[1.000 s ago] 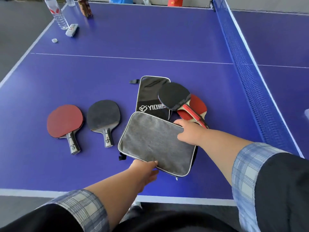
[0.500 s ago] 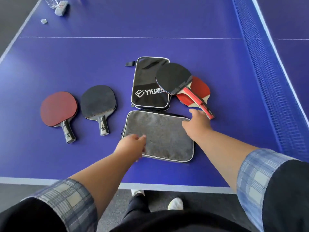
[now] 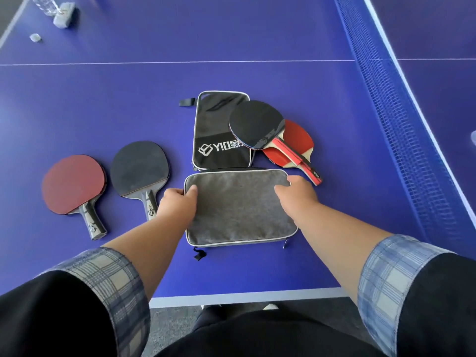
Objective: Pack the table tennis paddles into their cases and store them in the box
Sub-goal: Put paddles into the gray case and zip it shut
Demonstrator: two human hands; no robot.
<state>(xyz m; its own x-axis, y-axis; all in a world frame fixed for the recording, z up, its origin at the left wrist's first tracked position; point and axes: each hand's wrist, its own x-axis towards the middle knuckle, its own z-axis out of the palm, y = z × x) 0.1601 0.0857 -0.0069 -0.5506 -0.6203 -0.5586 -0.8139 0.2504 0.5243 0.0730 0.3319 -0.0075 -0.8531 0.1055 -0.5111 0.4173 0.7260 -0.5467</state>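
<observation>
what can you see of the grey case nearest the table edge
The grey case is a rectangular soft pouch with rounded corners, a fuzzy felt-like face and pale piping round its rim. It lies flat on the blue table, long side across, just in front of the black case. A black tab and a zip pull stick out below. The left hand grips its left edge; the right hand rests on its upper right corner.

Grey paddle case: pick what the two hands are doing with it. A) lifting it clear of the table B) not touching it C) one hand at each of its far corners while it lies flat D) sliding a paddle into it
C: the left hand sits at the far-left corner and the right hand at the far-right corner of the grey paddle case, which lies flat on the table.
</observation>
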